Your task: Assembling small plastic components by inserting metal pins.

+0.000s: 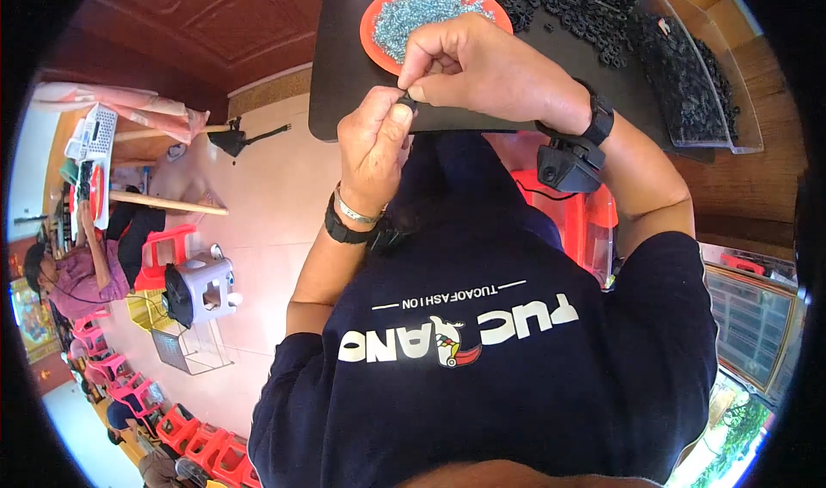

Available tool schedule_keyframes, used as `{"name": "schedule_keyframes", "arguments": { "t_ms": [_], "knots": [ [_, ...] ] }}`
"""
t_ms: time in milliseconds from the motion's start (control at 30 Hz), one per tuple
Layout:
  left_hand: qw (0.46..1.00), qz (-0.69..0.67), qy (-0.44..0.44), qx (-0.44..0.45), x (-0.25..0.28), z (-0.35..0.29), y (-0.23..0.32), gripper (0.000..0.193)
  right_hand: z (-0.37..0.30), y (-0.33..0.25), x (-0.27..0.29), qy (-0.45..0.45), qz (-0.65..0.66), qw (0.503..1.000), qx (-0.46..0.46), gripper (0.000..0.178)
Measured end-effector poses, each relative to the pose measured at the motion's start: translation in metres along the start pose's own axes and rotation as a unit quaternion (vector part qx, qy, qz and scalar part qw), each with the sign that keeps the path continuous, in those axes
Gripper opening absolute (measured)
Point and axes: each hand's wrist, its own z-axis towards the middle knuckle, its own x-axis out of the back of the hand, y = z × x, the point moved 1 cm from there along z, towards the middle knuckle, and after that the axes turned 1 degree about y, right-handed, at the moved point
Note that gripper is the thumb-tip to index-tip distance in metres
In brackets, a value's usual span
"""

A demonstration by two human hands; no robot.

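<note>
Over the near edge of the dark table (344, 83), my two hands meet fingertip to fingertip. My left hand (370, 148) is closed, pinching a small black part (409, 103) between thumb and fingers. My right hand (495, 71) is pinched shut just above that part; whatever lies between its fingertips is too small or hidden to name. Behind my hands stands a round orange-red plate (368, 36) heaped with small silvery metal pieces (422, 13) that look like screws.
Small black parts (602, 32) lie piled at the back right, beside a clear plastic bin (742, 126) holding more. Red stools (176, 251) and a person in a checked shirt (82, 277) are at the left. A black camera-like device (568, 165) hangs at my right wrist.
</note>
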Motion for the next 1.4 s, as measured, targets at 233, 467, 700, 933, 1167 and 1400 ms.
{"name": "schedule_keyframes", "arguments": {
  "t_ms": [233, 467, 700, 933, 1167, 1400],
  "knots": [
    [0.998, 0.062, 0.021, -0.004, -0.004, 0.006, -0.008, 0.019, 0.001, 0.0, -0.004, 0.047, -0.168, 0.985, 0.005, 0.01],
    [0.99, -0.042, 0.067, 0.113, -0.006, 0.014, -0.013, 0.018, 0.013, 0.04, -0.003, 0.041, -0.001, 0.998, -0.039, 0.011],
    [0.982, -0.104, 0.077, 0.139, -0.008, 0.022, -0.019, 0.021, 0.008, 0.039, -0.005, 0.034, -0.011, 0.998, -0.056, 0.017],
    [0.972, -0.144, 0.082, 0.166, -0.014, 0.027, -0.026, 0.022, -0.004, 0.028, -0.011, 0.116, -0.189, 0.974, 0.048, 0.032],
    [0.974, -0.139, 0.065, 0.165, -0.023, 0.025, -0.021, 0.022, -0.012, 0.035, -0.018, 0.175, -0.274, 0.943, 0.072, 0.028],
    [0.971, -0.162, 0.063, 0.162, -0.031, 0.022, -0.019, 0.022, -0.017, 0.034, -0.02, 0.172, -0.284, 0.94, 0.078, 0.021]
  ]
}}
